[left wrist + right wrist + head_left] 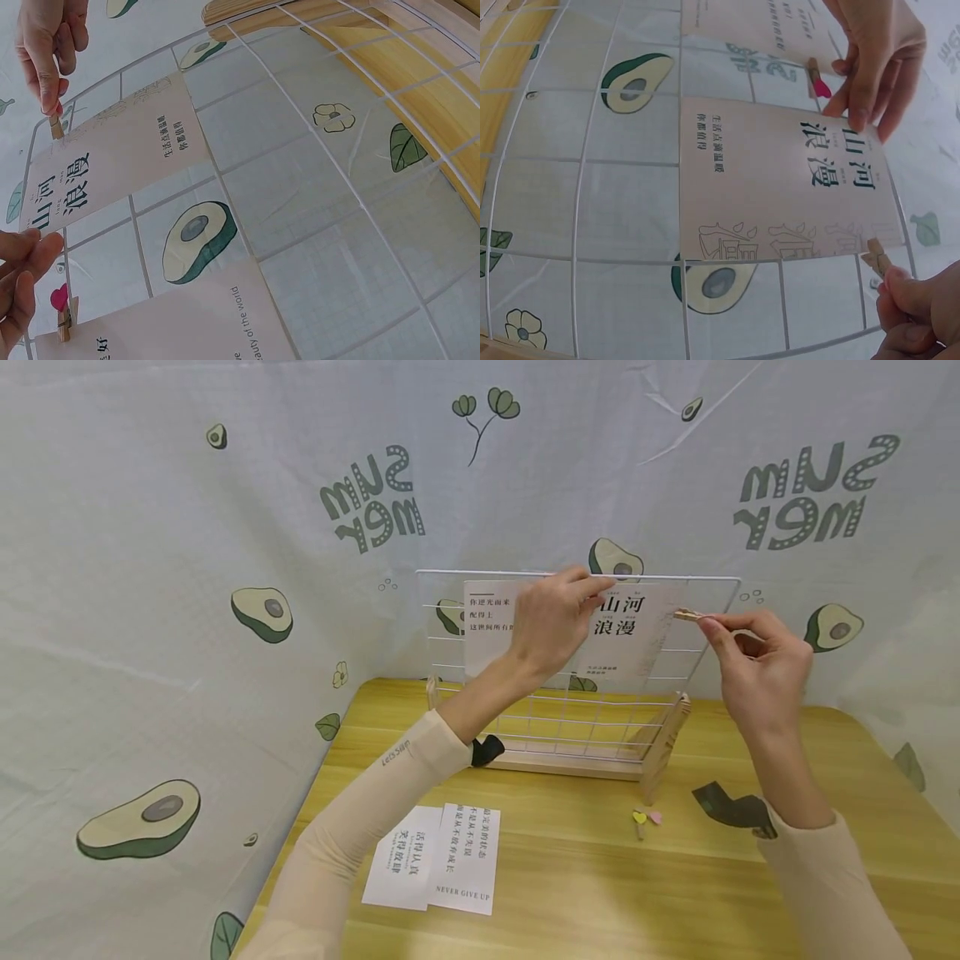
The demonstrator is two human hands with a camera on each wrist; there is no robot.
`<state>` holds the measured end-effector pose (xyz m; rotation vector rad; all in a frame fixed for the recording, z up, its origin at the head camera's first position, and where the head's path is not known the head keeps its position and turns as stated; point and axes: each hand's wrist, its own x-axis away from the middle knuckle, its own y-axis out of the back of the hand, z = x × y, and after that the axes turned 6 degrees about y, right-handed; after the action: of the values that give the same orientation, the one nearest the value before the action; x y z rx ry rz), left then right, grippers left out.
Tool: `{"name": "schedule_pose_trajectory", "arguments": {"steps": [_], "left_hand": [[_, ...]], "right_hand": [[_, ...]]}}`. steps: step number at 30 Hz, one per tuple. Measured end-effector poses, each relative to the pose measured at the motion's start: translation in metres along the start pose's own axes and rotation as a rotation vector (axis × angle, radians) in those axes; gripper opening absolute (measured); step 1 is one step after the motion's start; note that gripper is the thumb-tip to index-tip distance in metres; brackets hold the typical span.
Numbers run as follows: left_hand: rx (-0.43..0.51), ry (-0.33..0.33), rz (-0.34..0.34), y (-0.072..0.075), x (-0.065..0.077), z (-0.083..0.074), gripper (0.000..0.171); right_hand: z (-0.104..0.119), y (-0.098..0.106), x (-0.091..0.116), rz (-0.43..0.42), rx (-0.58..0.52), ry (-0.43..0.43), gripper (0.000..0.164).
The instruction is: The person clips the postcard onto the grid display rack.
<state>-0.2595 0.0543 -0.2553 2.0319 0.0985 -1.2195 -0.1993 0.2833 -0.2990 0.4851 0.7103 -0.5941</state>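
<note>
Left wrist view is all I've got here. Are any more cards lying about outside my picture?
Observer: Yes, two printed cards lie on the table, in front of the wire rack.
Visitor: Any more of those cute little heart clips?
Observer: A clip with a yellow heart lies on the table near the rack's right end, a pink heart beside it.
Visitor: I can't see any sleeves. Is the person wearing some?
Observer: Yes, pale ones; the left sleeve has small dark lettering near its cuff.
</note>
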Motion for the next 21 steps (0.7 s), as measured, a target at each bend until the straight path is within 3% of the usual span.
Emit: {"name": "schedule_pose_trajectory", "arguments": {"steps": [7, 12, 21], "left_hand": [[-0.031, -0.022, -0.009, -0.002, 0.001, 0.000, 0.017], [-0.064, -0.029, -0.018, -0.004, 0.001, -0.002, 0.016], [-0.088, -0.030, -0.035, -0.005, 0.001, -0.003, 0.013]], "right_hand": [[0.000, -0.002, -0.004, 0.016, 0.022, -0.025, 0.022], [-0.001, 0.000, -0.010, 0.048, -0.030, -0.069, 0.017], [0.002, 0.008, -0.022, 0.164, -0.037, -0.131, 0.022]]}}
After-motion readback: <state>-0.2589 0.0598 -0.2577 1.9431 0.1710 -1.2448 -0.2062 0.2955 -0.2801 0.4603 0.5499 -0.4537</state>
